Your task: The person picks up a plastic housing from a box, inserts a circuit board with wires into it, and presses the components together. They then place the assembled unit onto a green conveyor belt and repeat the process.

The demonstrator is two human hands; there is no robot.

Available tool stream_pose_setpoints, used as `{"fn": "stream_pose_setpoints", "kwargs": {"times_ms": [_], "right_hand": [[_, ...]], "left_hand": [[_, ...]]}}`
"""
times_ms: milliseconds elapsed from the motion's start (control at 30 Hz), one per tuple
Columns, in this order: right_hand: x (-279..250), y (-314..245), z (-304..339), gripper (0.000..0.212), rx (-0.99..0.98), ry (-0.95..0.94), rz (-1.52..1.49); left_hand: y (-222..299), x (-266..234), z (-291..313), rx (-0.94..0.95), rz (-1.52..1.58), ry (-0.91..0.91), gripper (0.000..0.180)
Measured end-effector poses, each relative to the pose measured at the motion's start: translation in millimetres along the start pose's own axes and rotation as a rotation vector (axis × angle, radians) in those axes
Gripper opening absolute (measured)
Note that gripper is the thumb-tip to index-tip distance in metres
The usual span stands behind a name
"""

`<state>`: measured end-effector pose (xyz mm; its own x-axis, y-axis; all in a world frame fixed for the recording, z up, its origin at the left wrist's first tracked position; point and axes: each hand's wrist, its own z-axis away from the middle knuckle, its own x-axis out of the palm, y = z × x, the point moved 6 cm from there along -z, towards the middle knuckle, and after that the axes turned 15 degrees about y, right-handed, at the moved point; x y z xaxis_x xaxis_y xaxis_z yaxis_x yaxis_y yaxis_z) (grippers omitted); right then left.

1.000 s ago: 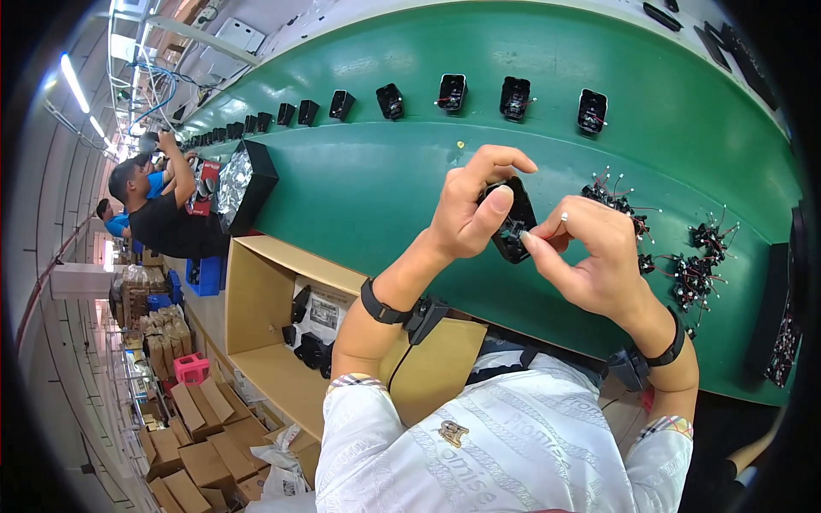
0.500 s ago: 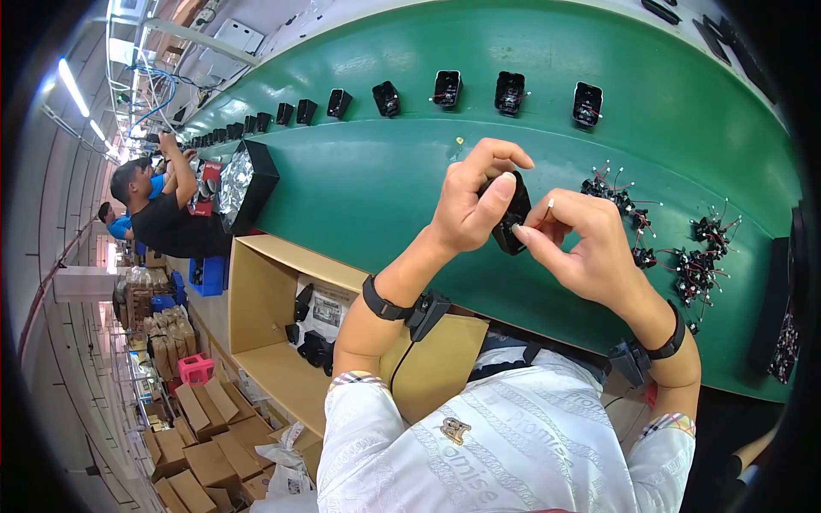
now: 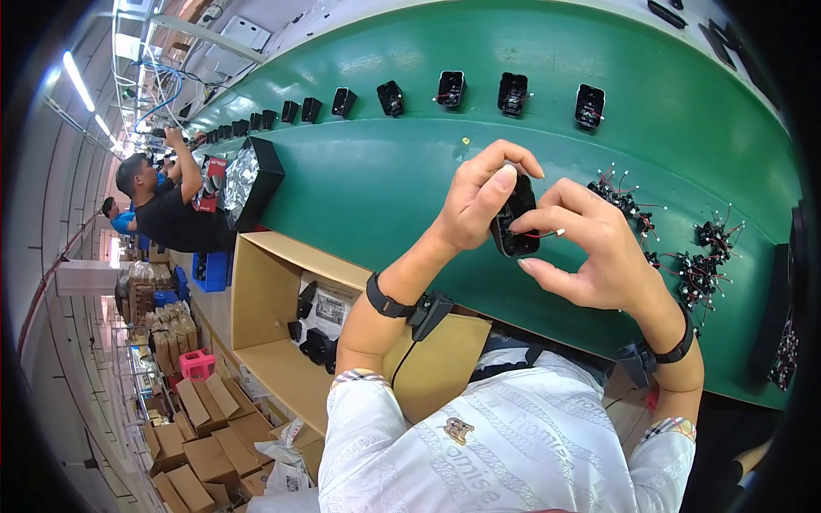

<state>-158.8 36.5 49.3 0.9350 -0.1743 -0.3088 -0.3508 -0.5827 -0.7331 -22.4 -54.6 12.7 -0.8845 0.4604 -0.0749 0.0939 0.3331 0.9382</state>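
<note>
My left hand (image 3: 475,198) is closed around a black plastic housing (image 3: 517,245), tilted above the green bench. Its open side faces up, with dark parts inside partly hidden by fingers. My right hand (image 3: 590,244) touches the inside of the housing with a fingertip, while its thumb stands apart near the lower end. A red wire with a white connector (image 3: 560,232) sticks out of the housing beneath my right fingers. To the right lie loose clusters of small black wired parts (image 3: 699,278).
Similar black housings (image 3: 451,89) stand in a row along the far side of the green bench (image 3: 359,188). An open cardboard box (image 3: 256,295) sits at my left, holding black pieces. Beyond it are a foil-lined black box (image 3: 250,181) and a co-worker (image 3: 167,201).
My right thumb has come away from the housing and its fingers have spread. The wire with its connector now points right, lower than before. My left hand keeps its hold.
</note>
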Motion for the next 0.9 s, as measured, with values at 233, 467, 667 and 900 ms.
{"fn": "stream_pose_setpoints", "kwargs": {"times_ms": [233,467,667,900], "right_hand": [[9.8,6.7,-1.4,0.037,-0.071,0.031,0.08],[31.4,-8.0,-13.4,0.033,0.043,-0.005,-0.004],[49.9,-17.2,-15.8,0.028,0.073,0.008,0.156],[46.2,-15.9,-19.3,0.03,0.083,-0.058,0.139]], "left_hand": [[1.4,-1.4,-5.1,0.056,0.089,0.055,0.036],[2.6,-9.5,1.5,0.018,-0.015,0.087,0.03],[-2.8,-25.8,-1.6,0.111,-0.019,0.116,0.029],[5.7,-25.7,-2.4,0.123,-0.034,0.074,0.031]]}}
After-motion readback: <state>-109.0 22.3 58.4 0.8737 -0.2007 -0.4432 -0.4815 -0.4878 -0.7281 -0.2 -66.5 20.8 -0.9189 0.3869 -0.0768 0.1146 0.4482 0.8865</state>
